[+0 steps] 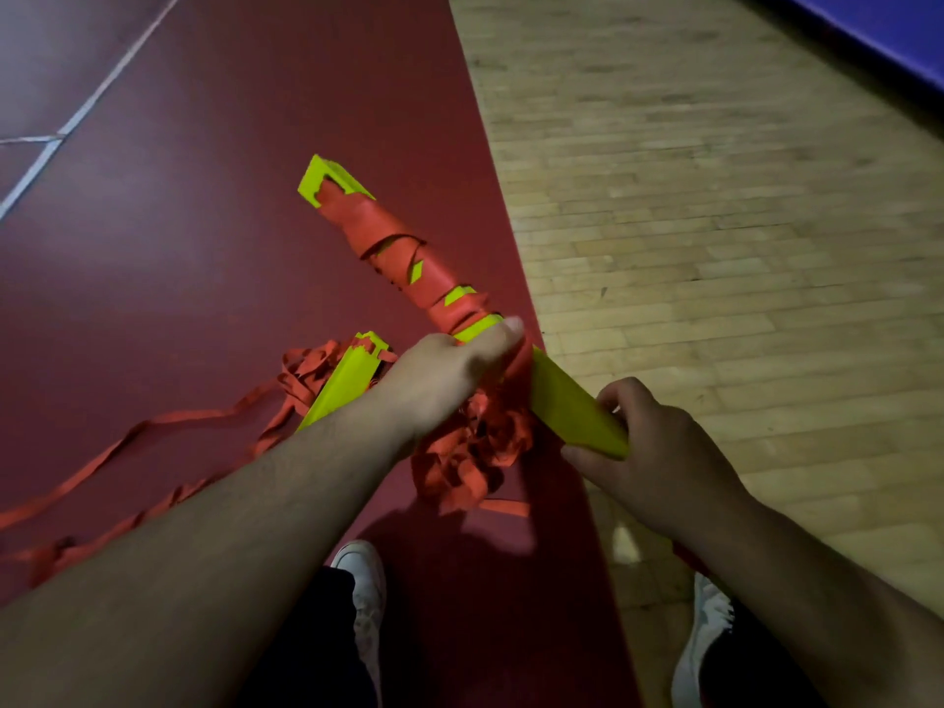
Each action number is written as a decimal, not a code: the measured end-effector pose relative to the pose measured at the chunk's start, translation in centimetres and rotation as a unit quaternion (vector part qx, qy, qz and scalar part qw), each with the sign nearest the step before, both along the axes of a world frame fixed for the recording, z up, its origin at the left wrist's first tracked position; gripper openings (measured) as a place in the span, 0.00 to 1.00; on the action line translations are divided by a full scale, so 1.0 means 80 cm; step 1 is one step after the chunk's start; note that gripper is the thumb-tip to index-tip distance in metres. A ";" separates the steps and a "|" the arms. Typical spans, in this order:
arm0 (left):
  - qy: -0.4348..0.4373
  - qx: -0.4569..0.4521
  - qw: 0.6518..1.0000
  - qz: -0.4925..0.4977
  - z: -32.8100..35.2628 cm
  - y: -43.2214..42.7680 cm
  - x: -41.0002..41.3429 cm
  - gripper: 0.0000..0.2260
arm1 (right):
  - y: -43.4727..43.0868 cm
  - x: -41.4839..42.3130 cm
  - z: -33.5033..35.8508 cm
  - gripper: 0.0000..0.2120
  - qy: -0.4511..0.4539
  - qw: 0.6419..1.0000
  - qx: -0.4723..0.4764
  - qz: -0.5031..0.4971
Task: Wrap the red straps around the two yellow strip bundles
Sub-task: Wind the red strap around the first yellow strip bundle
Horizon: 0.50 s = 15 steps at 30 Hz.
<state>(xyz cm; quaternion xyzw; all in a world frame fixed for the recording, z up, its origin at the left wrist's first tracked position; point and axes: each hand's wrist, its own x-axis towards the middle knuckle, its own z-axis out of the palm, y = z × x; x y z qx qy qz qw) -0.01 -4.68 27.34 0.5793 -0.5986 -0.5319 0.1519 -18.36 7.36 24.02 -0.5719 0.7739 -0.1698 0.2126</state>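
I hold a long yellow strip bundle (572, 401) slanted in the air, its far half wound with red strap (408, 252). My right hand (659, 452) grips the bundle's near end. My left hand (449, 375) holds the red strap against the bundle's middle, thumb pressed on the yellow. A second yellow strip bundle (347, 375) lies on the floor behind my left wrist, amid a loose heap of red strap (475, 452). More strap trails left across the floor (117, 452).
Dark red court floor (204, 247) with white lines on the left, pale wood floor (715, 222) on the right, a blue mat edge (878, 28) at top right. My two shoes (362, 580) stand below the hands.
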 end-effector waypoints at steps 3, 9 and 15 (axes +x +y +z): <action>0.024 0.022 0.997 0.064 -0.003 0.004 -0.005 0.31 | 0.004 0.013 0.003 0.24 0.084 0.996 -0.007 0.040; 0.105 0.049 0.987 0.110 -0.016 0.010 -0.009 0.31 | 0.006 0.018 0.001 0.24 0.145 0.980 -0.111 0.084; 0.155 0.004 0.988 -0.010 0.004 0.010 -0.002 0.19 | -0.007 -0.001 0.003 0.24 -0.101 0.994 0.032 0.023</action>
